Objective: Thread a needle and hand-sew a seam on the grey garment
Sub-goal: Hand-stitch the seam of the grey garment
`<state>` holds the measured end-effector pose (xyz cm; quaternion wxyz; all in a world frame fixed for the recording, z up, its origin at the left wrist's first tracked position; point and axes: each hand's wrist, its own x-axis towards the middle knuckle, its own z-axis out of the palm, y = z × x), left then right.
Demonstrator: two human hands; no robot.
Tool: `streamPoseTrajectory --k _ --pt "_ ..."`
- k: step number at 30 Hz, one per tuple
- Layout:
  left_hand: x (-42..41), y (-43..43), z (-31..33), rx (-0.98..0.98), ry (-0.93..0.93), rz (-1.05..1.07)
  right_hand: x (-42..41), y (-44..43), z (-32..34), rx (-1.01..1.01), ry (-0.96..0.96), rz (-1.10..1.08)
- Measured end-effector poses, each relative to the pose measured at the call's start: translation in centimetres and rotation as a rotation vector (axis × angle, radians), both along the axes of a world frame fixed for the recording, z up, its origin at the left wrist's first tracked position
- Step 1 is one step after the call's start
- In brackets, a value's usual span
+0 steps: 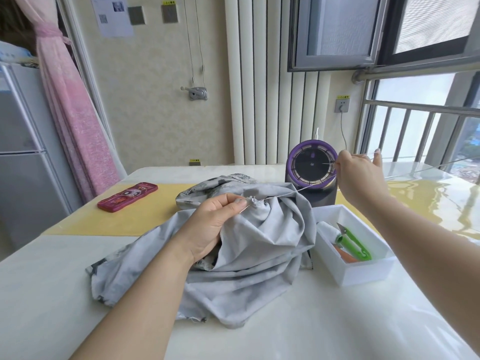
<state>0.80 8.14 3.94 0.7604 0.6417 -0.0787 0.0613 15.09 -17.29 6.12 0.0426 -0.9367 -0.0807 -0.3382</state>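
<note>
The grey garment (249, 258) lies bunched in the middle of the white table. My left hand (215, 222) grips a gathered fold of it, thumb and fingers pinching the cloth beside a puckered seam. A thin pale thread (283, 195) runs taut from that seam up and to the right. My right hand (359, 175) is raised above the table's far right and pinches the needle (329, 163), whose tip points left in front of the purple fan. The little finger sticks out.
A dark fan with a purple ring (313, 167) stands behind the garment. A white box (363, 271) at the right holds green thread snips (354, 245) and a white roll. A pink phone case (127, 196) lies on the yellow mat at left.
</note>
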Motion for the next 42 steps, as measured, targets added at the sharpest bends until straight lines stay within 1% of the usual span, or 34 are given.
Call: streamPoseTrajectory --k 2,3,5,7,8,10,11,13,15,17,27,33,38,42 --pt "0.0 -0.2 0.0 0.006 -0.011 0.006 -0.6 0.8 0.3 0.06 -0.04 0.037" --pt "0.1 -0.2 0.0 0.011 -0.017 0.008 -0.9 1.4 0.6 0.123 -0.048 0.081" --pt "0.2 -0.4 0.0 0.017 -0.024 0.012 -2.4 3.0 1.8 0.328 0.021 0.251" --pt "0.2 -0.4 0.0 0.025 -0.035 0.013 -4.3 4.7 3.0 0.521 0.22 0.498" --pt "0.1 -0.5 0.0 0.033 -0.043 0.011 -5.4 5.5 3.5 0.553 0.334 0.618" --pt "0.1 -0.5 -0.1 0.048 -0.053 0.002 -7.1 6.6 4.0 0.565 0.58 0.798" --pt "0.1 -0.4 -0.2 0.053 -0.054 -0.003 -7.6 7.0 4.0 0.556 0.677 0.848" --pt "0.1 -0.4 -0.2 0.06 -0.052 -0.012 -8.1 7.4 3.9 0.506 0.763 0.891" --pt "0.0 -0.3 -0.2 0.061 -0.051 -0.015 -8.2 7.5 3.8 0.424 0.76 0.865" --pt "0.0 -0.3 -0.1 0.059 -0.055 -0.016 -8.5 7.5 3.8 0.394 0.739 0.857" --pt "0.1 -0.4 -0.2 0.069 -0.058 -0.02 -8.7 7.0 3.7 0.399 0.653 0.849" --pt "0.3 -0.2 -0.2 0.042 -0.039 -0.006 -7.9 7.3 3.4 0.521 0.508 0.796" --pt "0.4 -0.3 -0.1 0.055 -0.05 -0.009 -7.7 7.9 3.4 0.489 0.503 0.776" --pt "0.5 -0.1 -0.2 0.038 -0.051 0.008 -7.9 7.6 4.1 0.461 0.431 0.784"
